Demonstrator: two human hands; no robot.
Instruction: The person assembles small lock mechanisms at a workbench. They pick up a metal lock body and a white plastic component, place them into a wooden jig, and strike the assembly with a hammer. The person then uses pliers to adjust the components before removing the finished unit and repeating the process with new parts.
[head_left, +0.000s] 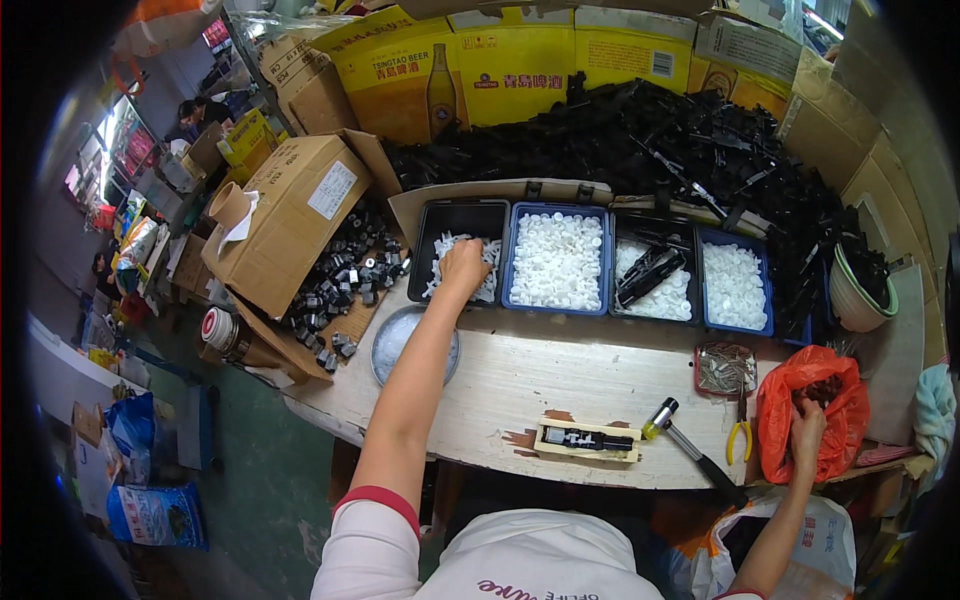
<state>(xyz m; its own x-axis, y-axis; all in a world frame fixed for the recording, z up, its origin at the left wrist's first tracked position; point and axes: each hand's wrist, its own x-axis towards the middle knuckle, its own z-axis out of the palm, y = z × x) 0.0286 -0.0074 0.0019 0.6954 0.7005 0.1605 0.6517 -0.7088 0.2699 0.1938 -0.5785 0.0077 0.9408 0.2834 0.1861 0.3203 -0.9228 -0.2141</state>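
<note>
Wooden fixture: the pale wooden fixture [588, 457] lies on the near edge of your counter [520, 365], a black part [590, 439] set inside it; read every clock direction from here.
Left hand: at 11 o'clock, your left hand [465, 268] reaches down into the black bin [460, 218], fingers bent over small white pieces [487, 288]; you cannot tell from this view how far they are closed or whether they grip one.
Right hand: at 3 o'clock, your right hand [808, 425] dips into the red bag [780, 405], fingertips among brown pieces [828, 387]; their spread and any hold are hidden.
Other bins: a blue bin [555, 307] of round white parts at 12 o'clock, a second black bin at 1 with black parts [650, 277] over white ones.
Tools: hammer [693, 449] just beside the fixture at 3 o'clock, yellow-handled pliers [739, 443] beyond it.
Pin tray: red tray [725, 347] of thin metal pieces, 2 o'clock.
Round dish: grey dish [376, 362], 10 o'clock, under your left forearm.
</note>
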